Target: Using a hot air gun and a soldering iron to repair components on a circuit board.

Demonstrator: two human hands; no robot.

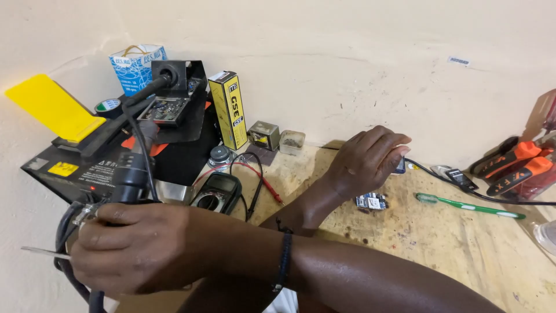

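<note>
My arms are crossed. My right hand [130, 249] reaches to the left and is closed around the black handle of a hot-air tool [132, 171] with its thick black hose [65, 232]. A thin metal tweezer tip [43, 251] sticks out to the left of this hand. A dark braided band [284, 261] circles that wrist. My left hand [366, 161] reaches to the right and pinches a small dark part [400, 166] on the wooden bench. A small blue circuit board [371, 202] lies just below it.
A black rework station [87, 165] with a yellow card [52, 107] stands at the left. Beside it are a multimeter [217, 193] with red and black leads, a yellow box [229, 109] and small tins [264, 135]. A green toothbrush [469, 206], a black cable and orange-handled tools [512, 165] lie at the right.
</note>
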